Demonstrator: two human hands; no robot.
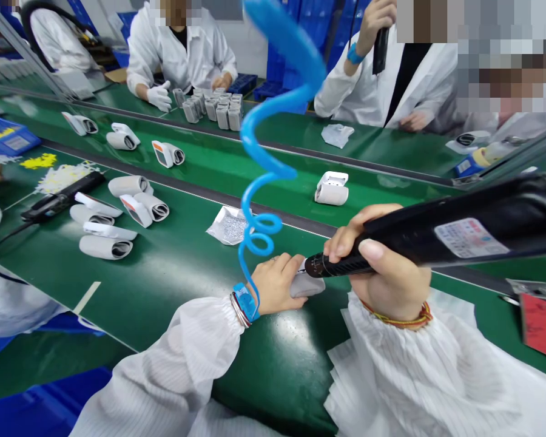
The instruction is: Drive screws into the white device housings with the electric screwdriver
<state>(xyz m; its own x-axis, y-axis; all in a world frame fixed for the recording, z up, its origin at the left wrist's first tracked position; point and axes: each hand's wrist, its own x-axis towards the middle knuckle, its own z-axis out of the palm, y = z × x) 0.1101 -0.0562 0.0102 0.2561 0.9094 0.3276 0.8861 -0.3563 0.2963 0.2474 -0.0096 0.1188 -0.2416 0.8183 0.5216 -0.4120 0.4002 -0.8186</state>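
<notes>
My right hand [382,267] is wrapped round a black electric screwdriver [404,230], its tip pointing left and down. My left hand [279,282] grips a wrist blood pressure monitor [308,286] with a grey cuff against the green bench. The screwdriver's tip meets the monitor beside my left fingers; the exact contact point is too small to make out. Round my left wrist is a blue strap [246,300], joined to a coiled blue cord [259,176] that rises in front of the view. A white paper tray of small screws [230,226] lies just beyond my left hand.
Several cuffed monitors [104,243] lie on the bench at left, near another black screwdriver [64,197] and small white and yellow parts [66,176]. More monitors [332,188] sit on the green conveyor [255,173]. White sheets [346,364] lie under my right forearm. Co-workers sit opposite.
</notes>
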